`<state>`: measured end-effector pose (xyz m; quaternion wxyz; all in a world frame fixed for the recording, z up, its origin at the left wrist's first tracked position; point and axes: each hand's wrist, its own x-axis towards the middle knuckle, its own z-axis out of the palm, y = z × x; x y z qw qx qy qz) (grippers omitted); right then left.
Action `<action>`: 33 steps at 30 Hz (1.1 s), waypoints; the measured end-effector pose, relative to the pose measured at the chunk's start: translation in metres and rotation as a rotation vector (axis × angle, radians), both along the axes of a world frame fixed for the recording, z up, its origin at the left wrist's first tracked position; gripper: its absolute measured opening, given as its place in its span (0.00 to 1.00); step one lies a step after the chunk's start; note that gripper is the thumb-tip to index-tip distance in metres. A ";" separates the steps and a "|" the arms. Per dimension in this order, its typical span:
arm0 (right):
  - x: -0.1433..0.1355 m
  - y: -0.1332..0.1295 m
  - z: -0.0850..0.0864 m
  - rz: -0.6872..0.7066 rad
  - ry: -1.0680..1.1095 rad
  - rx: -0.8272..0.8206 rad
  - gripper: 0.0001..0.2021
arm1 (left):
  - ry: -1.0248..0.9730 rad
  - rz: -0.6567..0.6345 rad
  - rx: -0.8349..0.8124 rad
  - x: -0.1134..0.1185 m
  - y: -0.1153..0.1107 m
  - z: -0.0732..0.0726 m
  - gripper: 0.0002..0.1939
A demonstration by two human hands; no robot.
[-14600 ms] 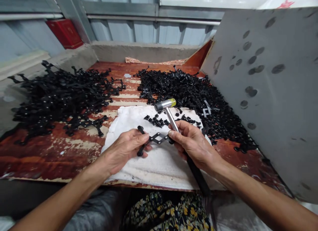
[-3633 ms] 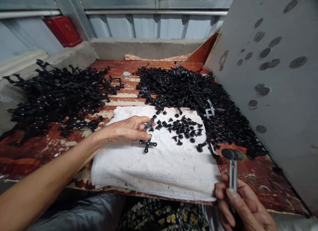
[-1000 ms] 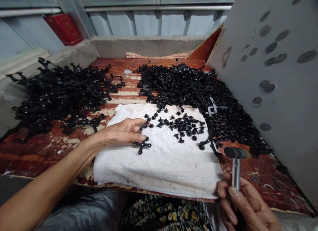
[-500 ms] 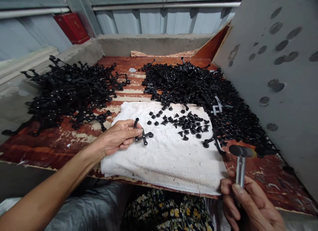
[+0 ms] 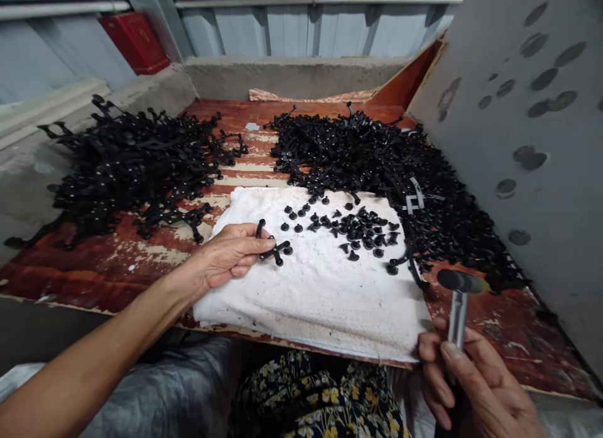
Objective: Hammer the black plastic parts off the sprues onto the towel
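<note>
Between its thumb and fingers my left hand [image 5: 233,252] pinches a black branched bracket [image 5: 277,251] with round ends, low over the white cloth [image 5: 301,300]. A small black knob-like piece sits at the bracket's right end. My right hand [image 5: 475,378] grips a hammer [image 5: 458,312] by its handle, the head up, near the cloth's front right corner. Small black pieces with round bases [image 5: 362,230] lie scattered on the cloth to the right of the bracket.
Piles of black brackets lie on the worn red tabletop, a left heap [image 5: 136,168] and a right heap [image 5: 367,152]. A grey panel [image 5: 490,168] stands along the right side. Behind, a red box [image 5: 136,42] sits on the concrete ledge.
In my left hand the bracket has turned slightly, its lower arm now higher. The hammer stays in my right hand, nearly still. The view has shifted slightly.
</note>
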<state>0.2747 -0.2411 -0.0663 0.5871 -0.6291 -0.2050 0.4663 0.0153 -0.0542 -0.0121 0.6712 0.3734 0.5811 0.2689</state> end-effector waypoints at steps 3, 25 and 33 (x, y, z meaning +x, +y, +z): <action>0.001 -0.001 0.000 0.003 -0.004 0.002 0.18 | 0.012 0.007 -0.004 0.003 0.000 0.002 0.07; -0.012 0.003 0.015 -0.079 0.045 -0.027 0.18 | 0.050 -0.043 0.020 0.003 0.002 -0.001 0.08; -0.009 0.002 0.012 -0.072 0.045 -0.030 0.18 | 0.085 -0.057 0.016 0.005 0.002 0.001 0.08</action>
